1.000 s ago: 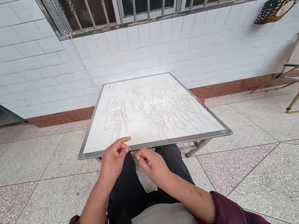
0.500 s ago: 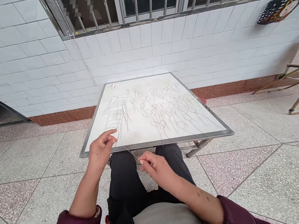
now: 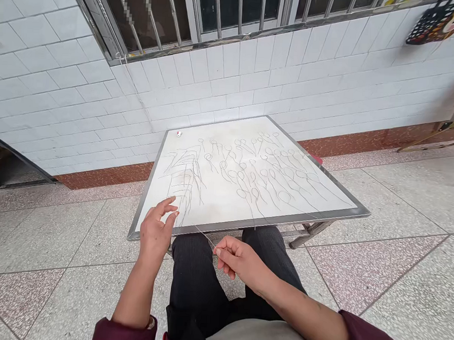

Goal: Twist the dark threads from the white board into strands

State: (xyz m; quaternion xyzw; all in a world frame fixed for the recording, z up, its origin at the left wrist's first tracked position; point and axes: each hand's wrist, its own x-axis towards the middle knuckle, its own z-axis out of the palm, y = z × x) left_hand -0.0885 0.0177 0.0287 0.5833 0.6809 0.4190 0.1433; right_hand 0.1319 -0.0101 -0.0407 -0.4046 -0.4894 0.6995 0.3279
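My right hand (image 3: 241,259) pinches one end of a thin piece of wire (image 3: 205,236) between thumb and forefinger, just in front of the table's near edge. The wire slants up and left toward that edge. My left hand (image 3: 155,232) hovers over the table's near left corner, its thumb and fingers apart and nothing visible between them. Close to it, several bent wires without loops (image 3: 186,185) lie on the white tabletop. Across the middle and right are many thin wires with a round loop at one end (image 3: 284,197), their tails pointing mostly toward me.
The white table (image 3: 221,131) has a grey metal rim and stands near a tiled wall (image 3: 215,96). A small white and red object (image 3: 179,134) sits at its far left corner. My knees are under the near edge. A patterned bag (image 3: 442,24) hangs at upper right, above part of a folding chair (image 3: 437,138).
My left thumb and fingers have spread apart. My right hand still pinches the wire and has moved slightly down. The whole view has shifted a little.
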